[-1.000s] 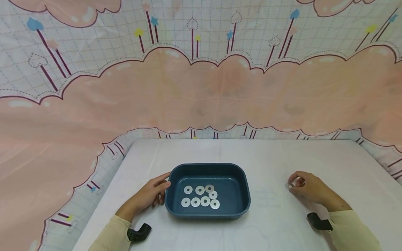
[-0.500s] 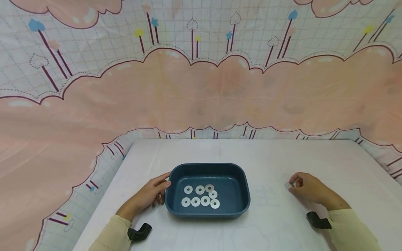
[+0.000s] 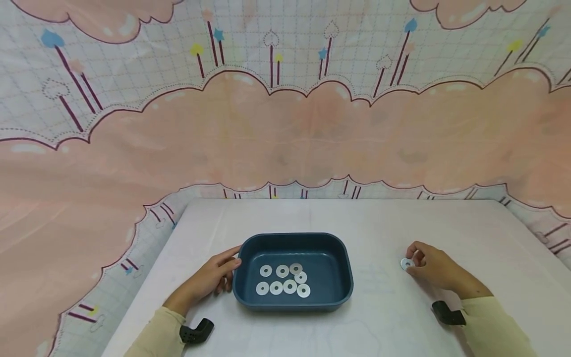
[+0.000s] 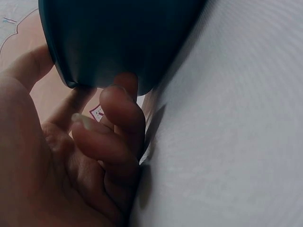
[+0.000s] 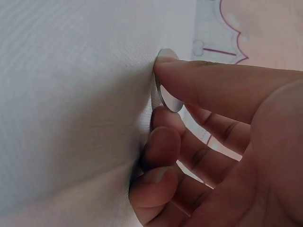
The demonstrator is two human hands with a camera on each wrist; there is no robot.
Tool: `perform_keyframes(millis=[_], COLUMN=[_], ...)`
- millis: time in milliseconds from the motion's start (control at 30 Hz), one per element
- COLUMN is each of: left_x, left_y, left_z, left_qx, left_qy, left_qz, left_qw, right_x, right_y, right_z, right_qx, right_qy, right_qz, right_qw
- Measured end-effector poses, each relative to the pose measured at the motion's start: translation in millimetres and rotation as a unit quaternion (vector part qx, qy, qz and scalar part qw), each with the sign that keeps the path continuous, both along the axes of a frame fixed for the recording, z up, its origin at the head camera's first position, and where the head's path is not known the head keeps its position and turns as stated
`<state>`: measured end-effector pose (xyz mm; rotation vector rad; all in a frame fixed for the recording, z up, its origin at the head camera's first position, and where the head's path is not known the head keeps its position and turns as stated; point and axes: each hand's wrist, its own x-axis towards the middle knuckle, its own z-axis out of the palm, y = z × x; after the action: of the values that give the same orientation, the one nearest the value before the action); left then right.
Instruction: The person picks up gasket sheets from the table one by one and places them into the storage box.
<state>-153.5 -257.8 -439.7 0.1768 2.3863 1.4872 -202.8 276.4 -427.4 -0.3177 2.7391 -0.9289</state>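
My left hand [image 3: 202, 280] holds the left end of a dark blue rectangular tray [image 3: 341, 297], thumb over the rim and the index finger reaching along the far side. Underneath, the other fingers bend beside the tray's outer wall [image 4: 109, 42]. Several flat metal washers [image 3: 276, 287] lie inside, left of centre, two of them overlapping. Well to the right of the tray, my right hand [image 3: 434, 267] pinches one more washer [image 3: 403, 263] close over the table. In the right wrist view this washer [image 5: 173, 103] is tipped on edge, with the thumb on its face and the remaining fingers curled below.
A white-covered table [image 3: 312, 332] carries the tray. Behind and to the left hangs a peach and white printed cloth [image 3: 290, 134]. Black devices are strapped at the left wrist [image 3: 196, 331] and the right wrist [image 3: 447, 313].
The pinched washer has turned so its face and hole show in the head view. My right hand has shifted slightly left; the left hand stays on the tray.
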Motion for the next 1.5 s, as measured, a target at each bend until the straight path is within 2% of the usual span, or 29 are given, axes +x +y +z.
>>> perform_keyframes(millis=[633, 967, 1267, 1500], left_x=[1.3, 1.8, 1.0, -0.6], left_y=[0, 0, -2, -1], left_z=[-1.2, 0.6, 1.3, -0.3], left_qx=[0.002, 0.002, 0.001, 0.004], left_qy=[-0.007, 0.002, 0.006, 0.003], left_qz=[0.014, 0.001, -0.001, 0.002], left_qw=[0.9999, 1.0, 1.0, 1.0], right_x=[0.4, 8.1, 18.5, 19.0], right_y=[-4, -9, -42, -73], right_z=[6.5, 15.4, 33.3, 51.9], right_qx=[0.01, -0.021, -0.037, -0.064], right_qy=[-0.006, 0.0, 0.063, 0.068], right_qz=[-0.001, 0.012, 0.051, 0.078], right_qw=[1.0, 1.0, 0.996, 0.993])
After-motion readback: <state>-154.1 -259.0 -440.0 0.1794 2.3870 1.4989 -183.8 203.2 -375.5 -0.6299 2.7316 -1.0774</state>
